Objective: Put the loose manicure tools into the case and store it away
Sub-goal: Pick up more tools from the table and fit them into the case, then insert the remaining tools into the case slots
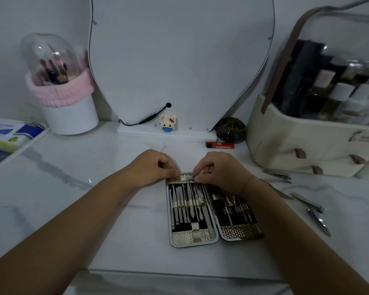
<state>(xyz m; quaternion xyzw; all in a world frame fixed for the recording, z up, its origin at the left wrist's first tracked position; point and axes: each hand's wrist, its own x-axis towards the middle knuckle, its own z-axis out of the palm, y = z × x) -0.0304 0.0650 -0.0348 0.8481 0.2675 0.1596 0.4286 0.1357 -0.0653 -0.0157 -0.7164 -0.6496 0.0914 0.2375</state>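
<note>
Curling over the far edge of the case (192, 237), left hand (156, 167) and right hand (221, 172) hide whether they grip anything.

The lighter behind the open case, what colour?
The small plastic lighter is red with a black end; head view.

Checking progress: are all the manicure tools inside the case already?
No, several nail clippers lie loose on the table to the right of the open case.

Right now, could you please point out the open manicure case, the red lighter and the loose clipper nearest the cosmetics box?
manicure case (183, 237): head view, left half's textured bottom edge.
red lighter (222, 145): head view, mid-body.
loose clipper (277, 173): head view, its lever.
</note>
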